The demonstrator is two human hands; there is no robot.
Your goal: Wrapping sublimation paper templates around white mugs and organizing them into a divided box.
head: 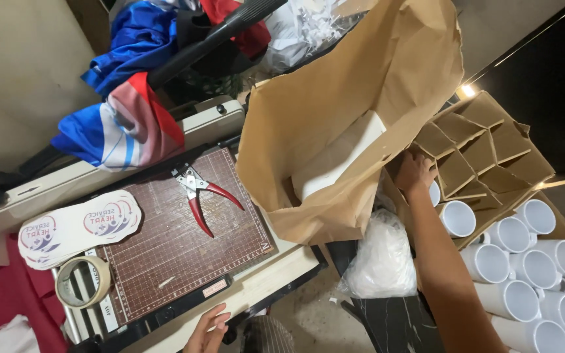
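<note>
Resting my left hand on the near edge of the counter, fingers loosely curled and gripping nothing, just steadying me. Right beside it lies the brown gridded cutting mat, a roll of tape at its near left corner, red-handled pliers lying open in the middle, printed stickers off the left edge.

Now my right arm stretches out past the counter's right end, over the crumpled white plastic bag. My right hand is at the cardboard divider box, fingers spread and pressing on its near cell wall, empty as far as I can see, though the fingertips are partly hidden. White mugs lie on their sides just below and right of the box, one just beside my wrist.

Risk, as I judge it: the big brown paper sheet overhangs my reach and could snag my arm, and a careless pull on the dividers could knock the mugs together.

Farther back, blue and red cloth is heaped at the counter's far edge.
</note>
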